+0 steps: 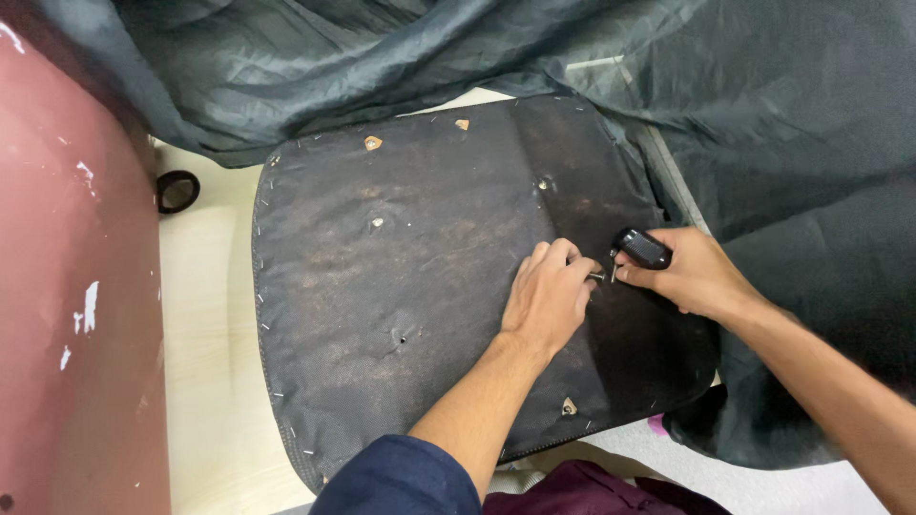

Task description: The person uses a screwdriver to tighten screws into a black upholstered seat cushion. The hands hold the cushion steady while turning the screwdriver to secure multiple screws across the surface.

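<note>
A dark seat panel, stapled round its rim, is laid underside-up on the pale floor, with loose grey fabric draped above and to its right. It is judged stiff and fairly heavy, best gripped at the edges. Near its right side, a small bolt is pinched by the left hand, and a black tool is clenched in the right hand.

Even soft overhead light, sharp, slight wide-angle distortion.
</note>
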